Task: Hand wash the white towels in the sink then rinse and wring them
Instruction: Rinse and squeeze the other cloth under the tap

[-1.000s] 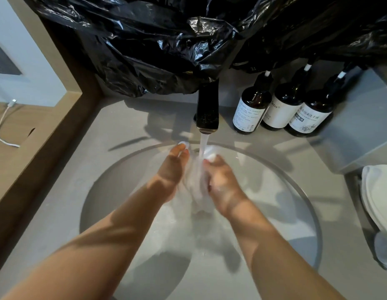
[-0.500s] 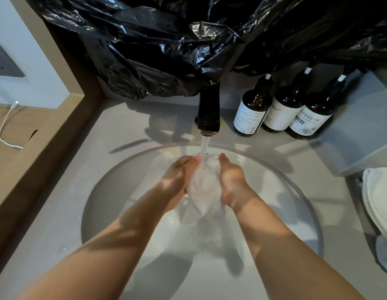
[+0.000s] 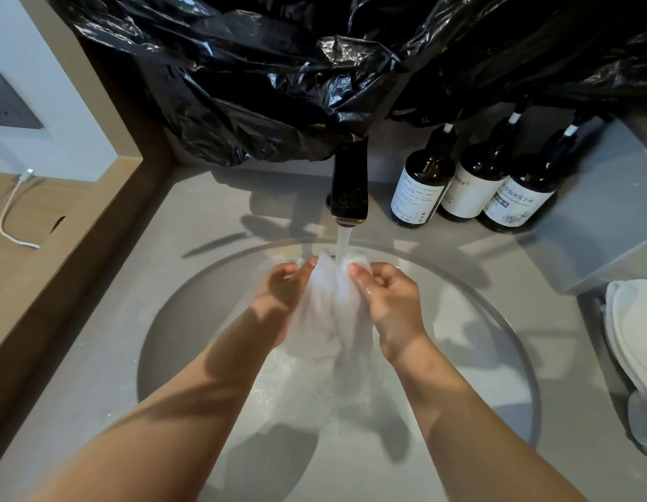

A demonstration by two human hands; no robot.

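"White towel, soaked, bunched upright between both hands, above the basin of the sink," the first observer logs. "Top edge sits directly under the faucet."

"Flow?" asks the second.

"Water stream running, landing on the towel's top fold between the two thumbs. Lower end of the towel hangs toward the wet basin floor; contact there cannot be told."

"Left hand?"

"Fingers curled, gripping the towel's left side, thumb tip at the upper edge. Right hand: fingers curled into a fist around the right side, thumb pressed into the cloth. Both hands level, close together, towel between them."

"Surroundings?"

"Grey desk around the round sink. Three dark bottles with white labels stand in a row just right of the faucet, touching or nearly so. Black plastic sheeting hangs over the back wall, its lower edge covering the top of the faucet. Folded white cloth lies on the desk at the far right. White cable lies on the wooden ledge at left."
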